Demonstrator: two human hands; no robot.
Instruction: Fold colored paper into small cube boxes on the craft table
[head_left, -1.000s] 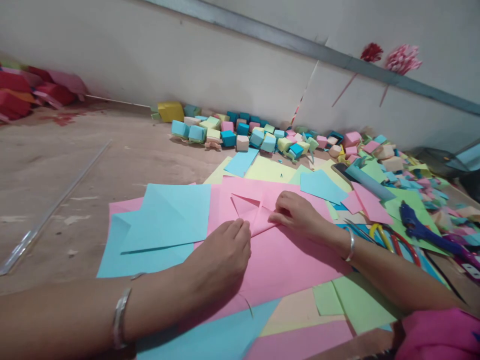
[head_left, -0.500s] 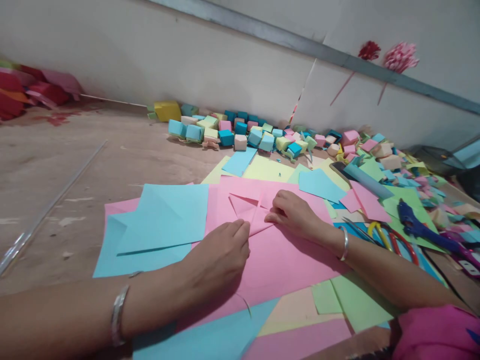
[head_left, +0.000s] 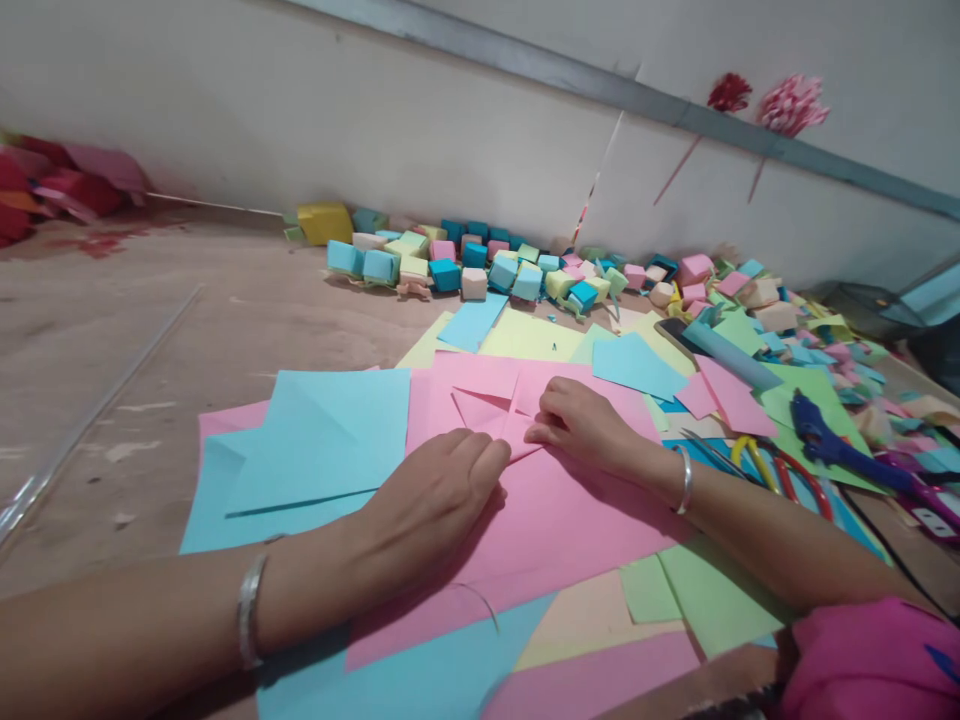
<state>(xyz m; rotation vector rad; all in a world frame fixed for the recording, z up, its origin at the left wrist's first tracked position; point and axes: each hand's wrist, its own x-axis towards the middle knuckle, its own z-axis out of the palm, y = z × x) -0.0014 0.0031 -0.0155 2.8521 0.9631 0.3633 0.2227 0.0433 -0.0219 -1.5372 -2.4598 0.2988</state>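
Note:
A piece of folded pink paper (head_left: 484, 412) lies on a larger pink sheet (head_left: 525, 540), between my two hands. My left hand (head_left: 442, 500) is closed at its lower edge, fingertips pressed together on the fold and partly hidden under the hand. On the other side, my right hand (head_left: 581, 425) pinches the right edge with thumb and curled fingers. Creases and raised flaps show on the folded paper. Just left of it lie creased light blue sheets (head_left: 322, 440).
Scissors with red and yellow handles (head_left: 802, 485) and a blue glue gun (head_left: 840, 445) lie at right. Several small folded paper boxes (head_left: 472, 270) line the wall. A clear rod (head_left: 105, 395) lies at left; two paper flowers (head_left: 791, 105) lean by the wall rail.
My left hand has shifted slightly right along the lower fold and now covers more of it. My right hand keeps its pinch at about the same spot.

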